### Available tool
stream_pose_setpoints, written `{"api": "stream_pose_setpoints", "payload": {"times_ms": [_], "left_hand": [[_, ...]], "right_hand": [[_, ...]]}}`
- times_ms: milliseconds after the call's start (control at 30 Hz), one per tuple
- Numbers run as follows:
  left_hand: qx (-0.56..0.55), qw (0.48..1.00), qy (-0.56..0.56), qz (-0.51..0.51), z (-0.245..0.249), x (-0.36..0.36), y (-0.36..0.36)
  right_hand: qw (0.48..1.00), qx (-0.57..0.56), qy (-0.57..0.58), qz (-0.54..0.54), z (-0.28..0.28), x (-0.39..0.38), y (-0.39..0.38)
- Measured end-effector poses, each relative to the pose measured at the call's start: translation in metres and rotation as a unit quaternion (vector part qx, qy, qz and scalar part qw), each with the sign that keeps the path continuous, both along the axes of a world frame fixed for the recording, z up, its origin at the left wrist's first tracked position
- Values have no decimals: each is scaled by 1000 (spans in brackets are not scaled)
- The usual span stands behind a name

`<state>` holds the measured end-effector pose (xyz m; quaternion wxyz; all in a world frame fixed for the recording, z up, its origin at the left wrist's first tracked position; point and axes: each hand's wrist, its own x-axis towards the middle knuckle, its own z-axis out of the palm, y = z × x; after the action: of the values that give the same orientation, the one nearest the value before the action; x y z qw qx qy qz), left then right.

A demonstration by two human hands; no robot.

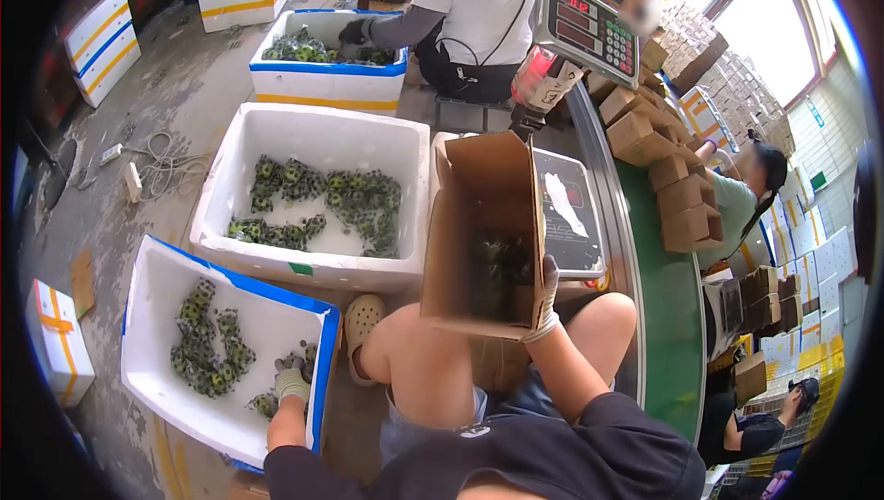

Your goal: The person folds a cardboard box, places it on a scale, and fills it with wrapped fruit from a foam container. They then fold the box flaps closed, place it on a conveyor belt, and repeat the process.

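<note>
My left hand (293, 382), in a pale glove, reaches into a white foam box with a blue rim (230, 272) at lower left. Its fingers close on a strip of dark, clear-wrapped packets with green contents (307, 353). More such strips (210, 339) lie on that box's floor. My right hand (547, 305), also gloved, grips the lower right edge of an open cardboard box (486, 316), with the thumb up along its side. The carton tilts toward me above my lap, and a few dark packets (502, 261) show dimly inside it.
Another white foam box (308, 270) with several packet strips stands ahead. Behind the carton is a scale platform (575, 215), with its display (587, 26) above. A green conveyor (668, 316) runs along the right, carrying small cartons (691, 210). A co-worker (483, 12) reaches into a farther foam box (327, 87).
</note>
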<state>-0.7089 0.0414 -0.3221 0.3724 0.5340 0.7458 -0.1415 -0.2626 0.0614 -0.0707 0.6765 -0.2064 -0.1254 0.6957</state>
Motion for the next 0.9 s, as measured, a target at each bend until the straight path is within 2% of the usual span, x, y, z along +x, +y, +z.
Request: {"api": "stream_pose_setpoints", "payload": {"times_ms": [100,133,167,200,233,267,300,333,367,400,433,467,500,533,567,600,700,733,767,900], "left_hand": [[57,998,-28,9,1,-2,8],[100,993,-28,-58,-31,-18,6],[132,984,-28,-117,-48,-32,-20],[66,989,-95,-92,-33,-31,-15],[93,987,-118,-49,-16,-27,-21],[90,989,-111,-45,-29,-29,-22],[32,995,-93,-21,-22,-27,-18],[50,994,-99,-14,-7,-24,-17],[95,992,-71,-29,-27,-27,-21],[72,996,-48,-37,-47,-35,-20],[76,996,-54,-5,-30,-38,-19],[51,993,-59,83,-24,-43,-19],[55,990,-60,114,-29,-53,-18],[42,962,-147,226,-52,-66,-21],[-8,944,-233,233,-95,-82,-14],[-57,938,-239,246,-59,-74,-1],[-5,993,-46,112,-18,-38,-13],[-67,993,-50,89,11,-31,-7],[-91,993,-31,63,13,-26,-5],[-103,995,4,-2,11,-21,3]], "right_hand": [[999,9,-20,-34,-5,7,-4],[999,6,-29,-38,-7,10,-9],[999,36,9,-6,-15,23,-15],[996,64,47,29,-23,36,-23],[998,59,16,27,-31,55,-32],[998,53,-11,33,-43,73,-39],[997,46,-35,46,-57,87,-42],[995,43,-59,64,-72,94,-38],[992,49,-83,81,-88,90,-31],[992,29,-47,116,-77,80,-31],[990,10,-14,143,-51,66,-24],[987,10,22,159,-39,56,-18],[984,11,53,169,-32,43,-13],[981,17,82,174,-27,33,-8],[981,4,76,181,-20,26,-4],[981,-7,67,184,-13,21,0],[968,-25,72,237,-14,23,11],[961,-22,88,263,-11,12,14],[952,-18,104,286,-9,5,18],[961,-17,102,256,-19,2,18]]}}
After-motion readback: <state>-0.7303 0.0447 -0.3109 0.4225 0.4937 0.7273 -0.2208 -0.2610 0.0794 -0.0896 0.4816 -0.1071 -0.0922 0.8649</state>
